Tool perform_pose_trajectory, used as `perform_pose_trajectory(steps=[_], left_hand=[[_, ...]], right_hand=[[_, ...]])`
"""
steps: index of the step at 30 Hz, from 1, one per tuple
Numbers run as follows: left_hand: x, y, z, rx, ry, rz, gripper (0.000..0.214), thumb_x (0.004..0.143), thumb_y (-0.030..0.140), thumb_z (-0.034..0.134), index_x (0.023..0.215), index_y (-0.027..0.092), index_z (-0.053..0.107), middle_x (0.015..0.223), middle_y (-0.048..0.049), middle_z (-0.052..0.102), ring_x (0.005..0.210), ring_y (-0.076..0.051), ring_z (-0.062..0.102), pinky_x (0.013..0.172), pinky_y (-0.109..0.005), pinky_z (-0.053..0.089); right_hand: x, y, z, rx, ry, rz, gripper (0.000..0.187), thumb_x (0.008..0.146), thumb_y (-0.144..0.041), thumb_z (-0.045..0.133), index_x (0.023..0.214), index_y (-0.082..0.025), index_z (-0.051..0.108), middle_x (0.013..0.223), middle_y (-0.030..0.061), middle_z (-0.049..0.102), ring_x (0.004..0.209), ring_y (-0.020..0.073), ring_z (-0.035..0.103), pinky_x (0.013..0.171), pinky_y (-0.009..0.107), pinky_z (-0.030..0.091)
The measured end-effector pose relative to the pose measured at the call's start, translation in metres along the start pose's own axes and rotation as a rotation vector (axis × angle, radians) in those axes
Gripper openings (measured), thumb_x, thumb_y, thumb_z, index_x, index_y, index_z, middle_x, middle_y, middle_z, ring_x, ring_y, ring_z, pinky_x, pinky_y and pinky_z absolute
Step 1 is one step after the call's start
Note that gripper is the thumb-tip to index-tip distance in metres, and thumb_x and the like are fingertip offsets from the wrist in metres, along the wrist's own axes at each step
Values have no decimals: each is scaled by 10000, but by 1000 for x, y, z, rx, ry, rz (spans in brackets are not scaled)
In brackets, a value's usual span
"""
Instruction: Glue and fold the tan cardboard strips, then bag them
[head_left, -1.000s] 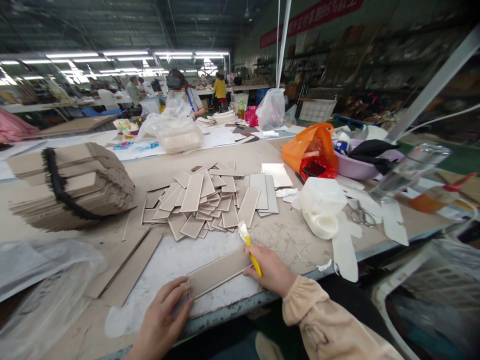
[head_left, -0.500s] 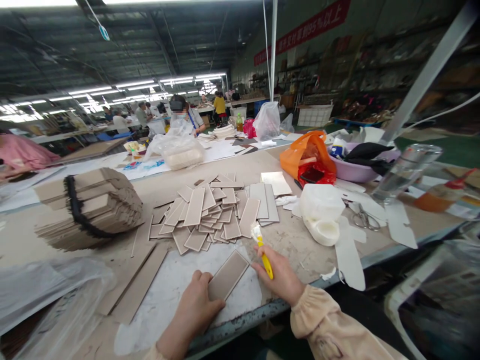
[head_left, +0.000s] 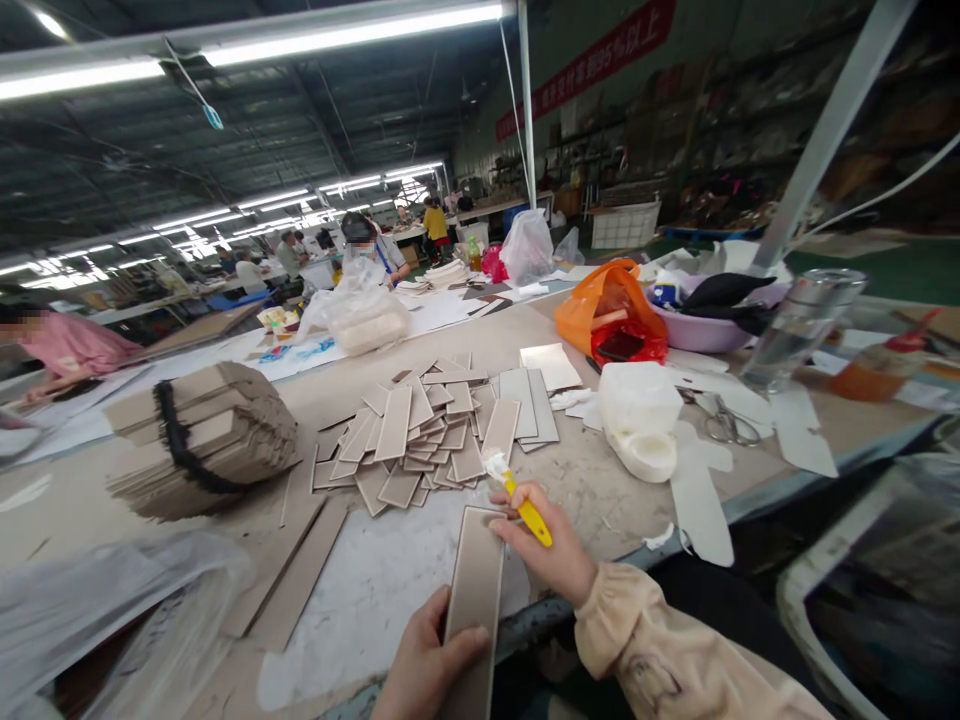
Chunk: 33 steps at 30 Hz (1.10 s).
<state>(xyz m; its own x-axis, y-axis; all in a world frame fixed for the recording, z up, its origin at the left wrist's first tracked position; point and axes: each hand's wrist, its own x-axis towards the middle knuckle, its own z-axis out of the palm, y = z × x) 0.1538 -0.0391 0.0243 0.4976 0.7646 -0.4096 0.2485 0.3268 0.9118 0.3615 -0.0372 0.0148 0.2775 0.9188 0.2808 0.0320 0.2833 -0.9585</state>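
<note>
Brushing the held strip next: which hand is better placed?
The right hand, I'd judge: it holds the brush near the far end of the strip, while the left hand grips the near end.

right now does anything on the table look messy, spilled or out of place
Mainly the pile of panels: they lie heaped at many angles, unlike the banded bundle to its left. A small white scrap or smear, I cannot tell which, sits stray near the front edge of the table.
</note>
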Motion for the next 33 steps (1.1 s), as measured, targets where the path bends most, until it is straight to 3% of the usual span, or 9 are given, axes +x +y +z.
perform_pose_trajectory(steps=[5,10,14,17,22,28,33], left_hand=[[-9,-4,14,-237,-55,-109,661,634,529,799,1135,136,623,948,-97,715,809,-230,648,719,-303,491],[-13,0,21,-622,-271,-269,778,824,725,460,1121,36,667,1055,-209,700,970,-279,665,897,-357,491],[-12,-2,27,-729,-367,-251,779,877,713,345,1062,43,697,966,-189,717,875,-241,682,869,-337,499],[-11,-4,27,-726,-348,-292,816,859,746,330,986,37,712,832,-160,711,758,-215,676,810,-314,509],[-12,-4,24,-740,-276,-304,863,839,780,305,949,25,708,777,-138,683,709,-200,658,772,-303,512],[-13,-6,23,-727,-246,-302,861,830,789,310,958,33,702,792,-138,674,713,-194,650,783,-303,515],[-15,-8,23,-685,-213,-305,844,827,788,321,960,47,705,788,-129,672,724,-176,636,797,-290,518]], right_hand=[[-1,1,4,90,1,28,231,830,-292,685,862,-246,462,937,1,678,863,179,649,754,287,504],[-4,-7,7,149,-57,28,212,842,-296,659,837,-249,453,913,-5,681,810,173,638,715,275,502],[-8,-5,10,138,-113,22,184,885,-303,602,854,-258,427,923,-2,687,780,169,641,693,279,508],[-9,-4,9,102,-135,14,168,913,-301,564,871,-262,406,946,5,690,825,174,658,735,295,519],[-7,-12,-1,-39,-106,-114,121,937,-245,542,896,-255,428,1057,31,678,981,181,651,860,320,492],[-9,-21,-4,-215,-151,-226,142,912,-204,560,866,-251,433,927,9,653,839,174,638,775,306,489],[-11,-18,-1,-365,-235,-303,127,910,-173,531,868,-252,441,918,19,644,854,192,621,789,331,479]])
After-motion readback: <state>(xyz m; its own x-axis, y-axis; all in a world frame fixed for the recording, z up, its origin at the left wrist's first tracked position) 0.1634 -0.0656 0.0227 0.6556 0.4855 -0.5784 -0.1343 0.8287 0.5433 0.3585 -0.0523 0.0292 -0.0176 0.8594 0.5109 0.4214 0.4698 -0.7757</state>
